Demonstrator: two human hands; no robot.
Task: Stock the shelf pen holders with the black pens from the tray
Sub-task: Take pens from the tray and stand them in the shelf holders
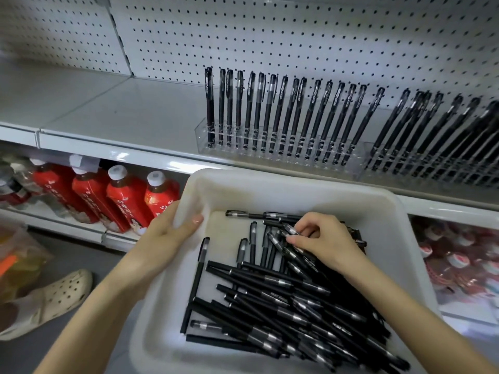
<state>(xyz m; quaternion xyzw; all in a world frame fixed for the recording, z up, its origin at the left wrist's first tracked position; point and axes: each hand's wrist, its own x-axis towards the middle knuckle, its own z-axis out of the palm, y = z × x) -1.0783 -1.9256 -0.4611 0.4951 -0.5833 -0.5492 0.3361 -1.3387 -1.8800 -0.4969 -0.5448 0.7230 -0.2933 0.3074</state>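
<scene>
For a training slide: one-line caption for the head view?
Left hand holds the white tray while right hand grips black pens below the shelf's clear pen holders.

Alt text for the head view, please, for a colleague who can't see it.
The right hand pinches black pens in a white tray that the left hand grips by its rim. Behind, clear pen holders hold upright pens.

The black pens [283, 314] carry silvery bands; the tray [297, 182] is white; the pen holders [243, 153] clear; the pegboard [297, 36] white, gridded with dark holes; the bottles [121, 201] red with white caps; the perforated clog [62, 295] cream.
</scene>
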